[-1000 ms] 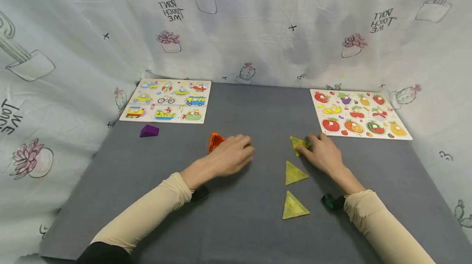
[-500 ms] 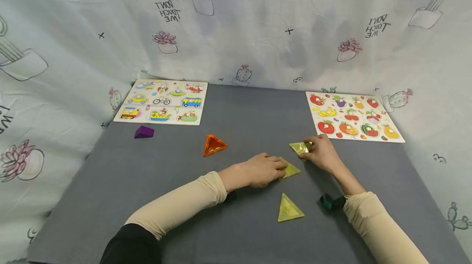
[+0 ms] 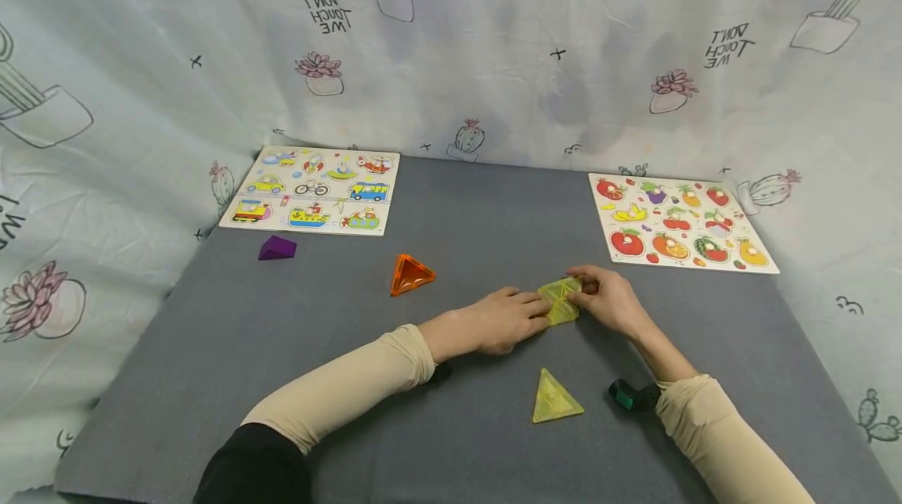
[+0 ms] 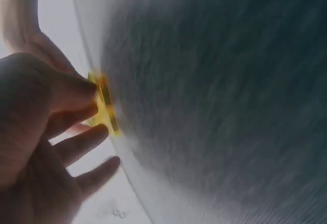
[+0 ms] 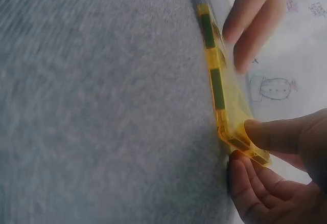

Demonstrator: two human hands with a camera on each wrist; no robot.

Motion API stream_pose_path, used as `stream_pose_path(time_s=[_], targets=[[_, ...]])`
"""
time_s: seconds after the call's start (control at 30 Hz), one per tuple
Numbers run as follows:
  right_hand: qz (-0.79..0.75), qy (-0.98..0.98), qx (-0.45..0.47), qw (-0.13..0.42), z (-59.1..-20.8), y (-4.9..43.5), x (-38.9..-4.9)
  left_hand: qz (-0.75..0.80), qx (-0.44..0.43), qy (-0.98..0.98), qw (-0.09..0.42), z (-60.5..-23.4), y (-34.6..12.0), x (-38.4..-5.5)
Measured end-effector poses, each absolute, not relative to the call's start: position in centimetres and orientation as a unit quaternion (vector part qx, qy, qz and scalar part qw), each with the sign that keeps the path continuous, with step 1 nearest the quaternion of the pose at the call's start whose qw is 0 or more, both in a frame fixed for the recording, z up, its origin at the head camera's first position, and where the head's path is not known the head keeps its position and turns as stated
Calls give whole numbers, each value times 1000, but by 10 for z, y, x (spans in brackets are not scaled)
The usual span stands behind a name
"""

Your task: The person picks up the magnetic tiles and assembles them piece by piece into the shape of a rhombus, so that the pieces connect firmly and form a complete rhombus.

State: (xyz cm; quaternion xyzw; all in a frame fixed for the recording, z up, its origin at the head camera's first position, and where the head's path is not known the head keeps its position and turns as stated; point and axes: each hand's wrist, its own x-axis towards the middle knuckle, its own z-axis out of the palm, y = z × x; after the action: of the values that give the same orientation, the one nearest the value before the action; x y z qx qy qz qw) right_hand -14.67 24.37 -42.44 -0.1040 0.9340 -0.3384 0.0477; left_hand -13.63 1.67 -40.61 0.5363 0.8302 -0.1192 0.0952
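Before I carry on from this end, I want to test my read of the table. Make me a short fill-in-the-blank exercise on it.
1. The right hand pinches a triangle coloured ____.
2. On the table, the fruit board lies on the person's ____ side.
3. The purple block lies nearest the board picturing ____.
4. The piece between that block and the left hand is coloured ____.

Missing words: yellow; right; vehicles; orange.

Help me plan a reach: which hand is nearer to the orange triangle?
Left. The left hand sits below and right of the orange triangle in the head view; the right hand is farther off to the right. Neither touches it.
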Motion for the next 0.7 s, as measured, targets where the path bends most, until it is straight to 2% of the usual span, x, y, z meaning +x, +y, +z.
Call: stream_pose_path(time_s=[0.2, 0.3, 0.47, 0.7], targets=[[-329, 938, -94, 57, -425, 246, -145, -67, 646, 757, 68, -410, 13, -109], [-327, 938, -97, 57, -422, 248, -146, -63, 668, 739, 57, -410, 13, -101], [-313, 943, -100, 53, -421, 251, -148, -72, 644, 761, 35, -409, 3, -102], [-303, 946, -109, 48, -420, 253, -148, -70, 569, 817, 61, -404, -18, -124]])
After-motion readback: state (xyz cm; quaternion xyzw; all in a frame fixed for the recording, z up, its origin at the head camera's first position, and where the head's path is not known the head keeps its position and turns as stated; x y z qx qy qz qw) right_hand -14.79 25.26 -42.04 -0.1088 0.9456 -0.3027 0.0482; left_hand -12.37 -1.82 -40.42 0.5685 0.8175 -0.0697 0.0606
